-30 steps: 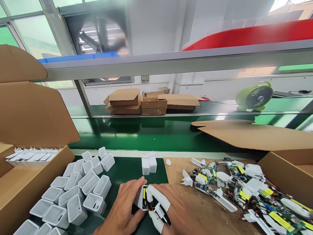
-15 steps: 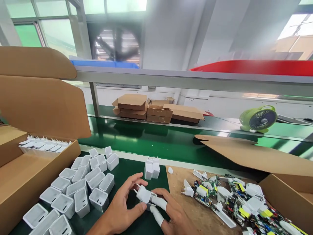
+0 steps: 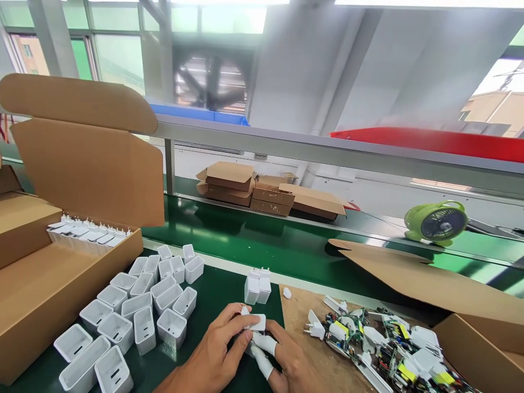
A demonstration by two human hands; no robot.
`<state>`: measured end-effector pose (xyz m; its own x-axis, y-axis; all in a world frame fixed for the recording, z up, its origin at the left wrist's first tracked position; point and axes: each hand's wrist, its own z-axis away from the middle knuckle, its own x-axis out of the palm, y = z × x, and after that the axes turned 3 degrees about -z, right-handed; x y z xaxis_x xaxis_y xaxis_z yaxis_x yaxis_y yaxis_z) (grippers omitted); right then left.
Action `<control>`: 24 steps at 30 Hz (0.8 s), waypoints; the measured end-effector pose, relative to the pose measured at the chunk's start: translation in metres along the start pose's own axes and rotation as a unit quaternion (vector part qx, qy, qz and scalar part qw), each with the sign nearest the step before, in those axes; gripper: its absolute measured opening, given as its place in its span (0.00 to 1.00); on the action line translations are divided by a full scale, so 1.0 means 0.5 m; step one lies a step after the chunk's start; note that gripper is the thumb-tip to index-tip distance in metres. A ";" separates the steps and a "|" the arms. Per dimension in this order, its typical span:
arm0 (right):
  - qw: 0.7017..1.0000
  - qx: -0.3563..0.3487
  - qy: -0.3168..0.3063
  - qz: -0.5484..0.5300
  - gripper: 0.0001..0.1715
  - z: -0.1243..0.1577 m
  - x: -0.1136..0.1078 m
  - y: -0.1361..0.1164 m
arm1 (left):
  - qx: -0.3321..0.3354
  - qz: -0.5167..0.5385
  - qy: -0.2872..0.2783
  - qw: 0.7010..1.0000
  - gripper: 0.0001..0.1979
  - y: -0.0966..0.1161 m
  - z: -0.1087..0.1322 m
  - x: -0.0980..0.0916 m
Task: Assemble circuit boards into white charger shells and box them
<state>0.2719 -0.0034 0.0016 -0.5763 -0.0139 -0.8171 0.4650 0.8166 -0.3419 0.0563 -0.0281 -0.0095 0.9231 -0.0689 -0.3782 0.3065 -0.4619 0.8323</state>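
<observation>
My left hand [image 3: 221,341] and my right hand [image 3: 289,357] meet at the front middle of the green work mat. Both are closed on a small white plug charger [image 3: 257,323], partly hidden by the fingers. White covers wrap two fingertips of the right hand. Just beyond the hands, a pair of white chargers [image 3: 257,286] stands upright with pins on top. To the left sit several open white charger housings [image 3: 115,328]. A heap of circuit boards with white plug parts [image 3: 385,338] lies on the right.
An open cardboard box [image 3: 98,289] at left holds a row of white chargers [image 3: 88,234]. The heap rests on a brown board [image 3: 303,316], with another cardboard box [image 3: 483,338] beside it. Behind run a green conveyor belt [image 3: 229,234], flat cartons [image 3: 270,196] and a green fan [image 3: 436,222].
My left fingers have moved over the top of the charger, which is now turned and more covered. The camera view has shifted slightly left and tilted.
</observation>
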 end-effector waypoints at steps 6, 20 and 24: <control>0.998 0.023 -0.037 -0.049 0.27 -0.006 -0.015 0.003 | -0.091 0.021 0.018 0.995 0.34 -0.029 0.008 0.009; 0.988 0.095 0.036 -0.114 0.23 0.002 0.011 0.018 | -0.147 0.006 0.024 0.989 0.42 -0.029 0.012 0.023; 0.920 0.213 0.067 -0.323 0.16 0.001 0.035 0.021 | -0.104 -0.006 0.005 0.995 0.54 -0.025 0.019 0.022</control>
<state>0.2670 0.0047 -0.0166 -0.8894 -0.3214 -0.3252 0.2013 0.3634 -0.9097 0.0607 -0.0318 -0.0280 0.9212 -0.0563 -0.3849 0.3571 -0.2699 0.8942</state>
